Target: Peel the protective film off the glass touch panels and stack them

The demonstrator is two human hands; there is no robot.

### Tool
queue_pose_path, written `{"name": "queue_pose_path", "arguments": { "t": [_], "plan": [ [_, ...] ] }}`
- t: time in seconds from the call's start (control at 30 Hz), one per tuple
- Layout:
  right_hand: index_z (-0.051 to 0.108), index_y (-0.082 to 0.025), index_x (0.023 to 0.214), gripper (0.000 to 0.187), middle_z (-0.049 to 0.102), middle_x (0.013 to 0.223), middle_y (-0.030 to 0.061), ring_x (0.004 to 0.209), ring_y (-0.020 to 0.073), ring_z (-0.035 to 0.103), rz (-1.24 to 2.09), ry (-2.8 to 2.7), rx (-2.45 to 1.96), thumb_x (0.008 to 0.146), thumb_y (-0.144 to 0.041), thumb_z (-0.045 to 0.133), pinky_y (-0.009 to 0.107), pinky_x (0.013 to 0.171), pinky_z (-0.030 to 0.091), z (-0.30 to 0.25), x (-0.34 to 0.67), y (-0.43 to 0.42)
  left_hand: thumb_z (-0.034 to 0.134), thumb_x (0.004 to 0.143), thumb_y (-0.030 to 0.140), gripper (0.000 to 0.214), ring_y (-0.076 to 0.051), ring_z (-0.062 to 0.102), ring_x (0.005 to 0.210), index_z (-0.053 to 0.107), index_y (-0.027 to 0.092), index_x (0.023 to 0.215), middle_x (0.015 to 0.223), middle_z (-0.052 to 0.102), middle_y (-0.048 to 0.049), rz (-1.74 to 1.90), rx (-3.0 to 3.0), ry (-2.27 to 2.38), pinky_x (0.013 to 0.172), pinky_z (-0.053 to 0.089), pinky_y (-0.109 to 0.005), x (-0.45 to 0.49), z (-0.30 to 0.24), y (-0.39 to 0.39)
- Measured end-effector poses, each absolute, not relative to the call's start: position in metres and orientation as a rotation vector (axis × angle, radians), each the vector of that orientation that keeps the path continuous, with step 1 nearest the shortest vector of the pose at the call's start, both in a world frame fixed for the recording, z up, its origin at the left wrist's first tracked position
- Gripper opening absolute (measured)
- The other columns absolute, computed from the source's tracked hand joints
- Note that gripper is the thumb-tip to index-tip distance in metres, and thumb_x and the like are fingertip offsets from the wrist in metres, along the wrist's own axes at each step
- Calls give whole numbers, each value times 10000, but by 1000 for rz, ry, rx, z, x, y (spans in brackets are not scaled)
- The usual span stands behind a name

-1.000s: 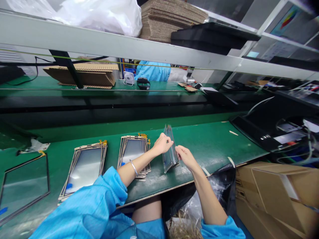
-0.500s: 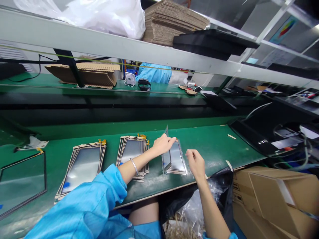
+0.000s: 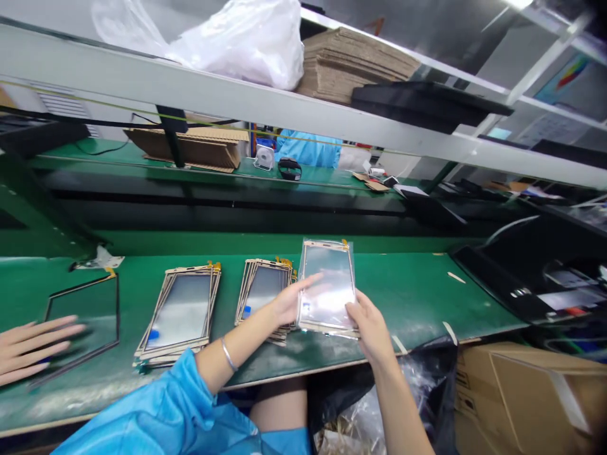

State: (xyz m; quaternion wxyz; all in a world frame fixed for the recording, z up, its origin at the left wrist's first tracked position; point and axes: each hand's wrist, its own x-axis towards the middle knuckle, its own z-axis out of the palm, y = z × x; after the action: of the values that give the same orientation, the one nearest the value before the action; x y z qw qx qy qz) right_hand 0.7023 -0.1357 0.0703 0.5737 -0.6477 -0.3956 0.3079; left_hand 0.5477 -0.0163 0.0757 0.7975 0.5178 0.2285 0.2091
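Observation:
Both my hands hold a thin stack of clear, gold-framed panels [image 3: 328,278] tilted up over the green bench [image 3: 408,291]. My left hand [image 3: 289,302] supports it from behind on its left side, fingers showing through the clear panel. My right hand [image 3: 370,325] grips the stack's lower right edge. Just left of my left hand lies a fanned pile of the same panels [image 3: 263,287]. A second pile [image 3: 183,313] lies further left.
Another person's hand [image 3: 31,346] rests flat on a dark-framed panel [image 3: 88,316] at far left. Cardboard box [image 3: 531,398] and black plastic bag [image 3: 417,373] sit below the bench's right end. A black tray [image 3: 502,272] stands right. Across the back shelf, a person in blue [image 3: 308,150].
The panels lying and leaning on the bench have been gathered and lifted, facing me, in both hands. Another person's hand has come in at far left. The view shifted left.

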Motion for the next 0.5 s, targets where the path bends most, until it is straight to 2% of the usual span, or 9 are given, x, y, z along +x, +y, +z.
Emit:
{"name": "queue_pose_path", "arguments": {
  "t": [0.03,0.1,0.13,0.2,0.27,0.33,0.43,0.5],
  "plan": [
    [497,-156,1268,542,643,1109,132,985,262,621,569,-1030,-1570,806,-432,561,374,753,523,69,690,-137,373,913,431,566,-293,555,1163,321,184,1420,1350,507,-171,442,945,415,930,445,-477,539,78,-22],
    [473,-168,1306,512,507,1318,165,1215,312,471,141,-1328,-1659,851,-392,541,478,917,445,68,664,-139,430,908,359,577,-261,580,1126,253,246,1446,1368,494,-149,453,601,303,894,470,-448,522,82,-29],
    [478,-178,1305,483,457,1366,165,1264,322,413,-50,-1514,-1653,864,-366,542,511,964,397,69,652,-141,460,900,339,591,-248,609,1071,247,268,1446,1361,500,-143,461,478,281,859,487,-424,515,83,-31],
    [492,-189,1291,449,451,1369,161,1255,320,413,-228,-1898,-1540,873,-339,560,513,978,373,74,632,-143,487,892,352,583,-217,664,891,281,288,1434,1312,538,-140,475,376,297,743,514,-358,503,85,-31],
    [501,-186,1267,412,522,1288,152,1169,290,490,-215,-2137,-1385,880,-312,563,454,921,424,81,618,-143,460,898,430,560,-189,669,754,320,285,1420,1265,566,-140,488,338,313,633,500,-297,493,86,-30],
    [528,-186,1211,341,579,1190,136,1089,266,536,-150,-2194,-1318,884,-278,558,408,859,458,88,608,-140,381,900,544,588,-192,664,732,342,258,1413,1226,585,-150,503,317,312,577,469,-266,485,87,-29],
    [578,-213,1009,124,602,1063,97,995,231,557,37,-2191,-1277,898,-212,523,367,799,475,96,600,-133,283,862,677,706,-210,654,749,373,223,1396,1161,618,-158,529,338,350,559,434,-257,474,90,-32],
    [566,-217,916,94,587,1020,84,954,212,551,151,-2188,-1262,910,-172,484,351,774,478,98,596,-129,242,824,738,775,-183,624,658,427,209,1359,1104,646,-152,519,402,412,513,394,-240,468,92,-35]
  ]
}}
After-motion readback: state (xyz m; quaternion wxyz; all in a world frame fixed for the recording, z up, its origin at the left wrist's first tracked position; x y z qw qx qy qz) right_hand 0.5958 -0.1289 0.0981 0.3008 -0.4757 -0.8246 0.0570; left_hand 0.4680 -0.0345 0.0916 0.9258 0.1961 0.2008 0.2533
